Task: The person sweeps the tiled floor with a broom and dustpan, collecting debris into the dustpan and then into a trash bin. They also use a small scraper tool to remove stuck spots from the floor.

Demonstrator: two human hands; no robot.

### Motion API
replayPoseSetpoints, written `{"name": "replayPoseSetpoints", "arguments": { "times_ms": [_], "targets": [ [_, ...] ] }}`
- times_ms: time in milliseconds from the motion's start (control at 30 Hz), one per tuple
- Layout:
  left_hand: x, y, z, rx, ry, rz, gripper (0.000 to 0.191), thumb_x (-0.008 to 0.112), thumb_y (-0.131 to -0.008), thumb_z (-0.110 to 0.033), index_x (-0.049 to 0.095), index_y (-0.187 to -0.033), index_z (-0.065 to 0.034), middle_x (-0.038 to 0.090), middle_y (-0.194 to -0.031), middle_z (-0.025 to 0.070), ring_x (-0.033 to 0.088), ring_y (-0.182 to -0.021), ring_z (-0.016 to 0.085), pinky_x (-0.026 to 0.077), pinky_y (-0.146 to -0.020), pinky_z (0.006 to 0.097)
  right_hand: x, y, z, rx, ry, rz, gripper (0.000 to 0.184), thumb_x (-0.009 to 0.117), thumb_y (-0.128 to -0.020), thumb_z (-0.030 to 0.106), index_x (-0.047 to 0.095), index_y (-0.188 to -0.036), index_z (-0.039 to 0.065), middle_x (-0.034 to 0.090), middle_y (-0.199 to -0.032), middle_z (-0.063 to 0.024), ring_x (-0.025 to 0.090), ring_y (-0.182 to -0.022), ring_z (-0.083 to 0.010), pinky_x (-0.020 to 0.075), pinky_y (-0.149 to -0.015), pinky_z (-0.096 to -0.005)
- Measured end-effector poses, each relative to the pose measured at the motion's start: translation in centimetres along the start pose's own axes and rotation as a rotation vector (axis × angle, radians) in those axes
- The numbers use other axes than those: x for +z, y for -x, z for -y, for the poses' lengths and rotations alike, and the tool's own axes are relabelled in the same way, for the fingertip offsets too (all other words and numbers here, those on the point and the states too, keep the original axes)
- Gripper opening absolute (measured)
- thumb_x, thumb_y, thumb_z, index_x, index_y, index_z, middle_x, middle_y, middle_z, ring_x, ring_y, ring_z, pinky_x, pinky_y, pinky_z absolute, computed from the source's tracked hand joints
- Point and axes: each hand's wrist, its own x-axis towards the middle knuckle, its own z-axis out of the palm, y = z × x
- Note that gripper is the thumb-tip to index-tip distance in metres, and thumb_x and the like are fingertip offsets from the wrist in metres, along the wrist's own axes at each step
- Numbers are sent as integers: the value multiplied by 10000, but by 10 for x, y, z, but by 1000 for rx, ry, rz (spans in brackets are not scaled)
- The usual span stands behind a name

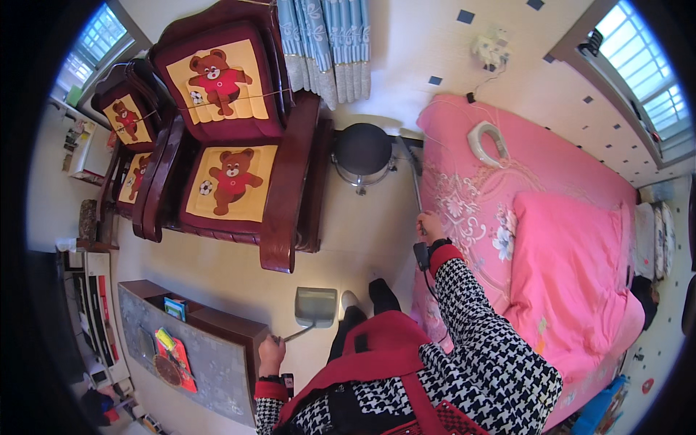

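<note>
My left hand (271, 352) is closed around the handle of a grey dustpan (316, 307), whose pan lies low over the floor left of my feet. My right hand (430, 225) grips the long thin handle of a broom (416, 187) alongside the bed. The dark broom head (409, 151) reaches the floor by the wall, between a round black stool (362, 150) and the bed. Whether its bristles touch the floor I cannot tell.
A pink-covered bed (473, 179) lines the right side. Dark wooden armchairs (283, 217) with bear-print cushions stand at the upper left. A low table (217, 364) with a basket (167, 370) is at the lower left. A blue curtain (331, 49) hangs behind.
</note>
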Motion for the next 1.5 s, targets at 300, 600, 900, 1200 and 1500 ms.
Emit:
{"name": "replayPoseSetpoints", "arguments": {
  "times_ms": [300, 600, 900, 1200, 1500],
  "targets": [
    [-1, -12, -39, -69, -73, 29, 225, 561, -718, -241, 545, -789, -28, 596, -722, 151, 577, -688, 319, 459, -625, 399, 6, -77, -57, -62, -68, 85, 82, 447, -667, 62, 462, -725, 6, 466, -505, -89, 452, -386, -172, 339, -336, -283],
    [-2, -29, -42, -39, -49, 10, 239, 572, -699, -246, 553, -792, -28, 595, -725, 161, 578, -695, 319, 460, -633, 397, -15, -16, -95, 150, -89, 94, 44, 444, -670, 36, 433, -674, -6, 431, -480, -94, 436, -369, -208, 346, -335, -322],
    [-8, -28, -41, -32, -51, -33, 235, 575, -694, -248, 554, -777, -29, 593, -712, 158, 580, -682, 315, 462, -620, 397, -3, -87, -40, -53, -2, -2, 77, 416, -708, 76, 420, -728, 2, 441, -502, -98, 439, -382, -202, 341, -328, -322],
    [-3, -21, -38, -37, -47, -27, 229, 566, -706, -252, 547, -777, -34, 586, -687, 165, 573, -665, 329, 456, -610, 411, 20, -41, -125, 187, -53, 59, 144, 353, -784, 86, 386, -923, 70, 418, -505, -75, 420, -374, -173, 343, -313, -314],
    [-9, -32, -35, -23, 4, -11, 230, 561, -715, -248, 553, -753, -21, 591, -711, 168, 573, -679, 326, 458, -624, 406, -22, 92, -142, 439, 121, 171, 142, 391, -789, 107, 376, -920, 56, 412, -542, -57, 433, -384, -170, 347, -323, -296]
  ]
}}
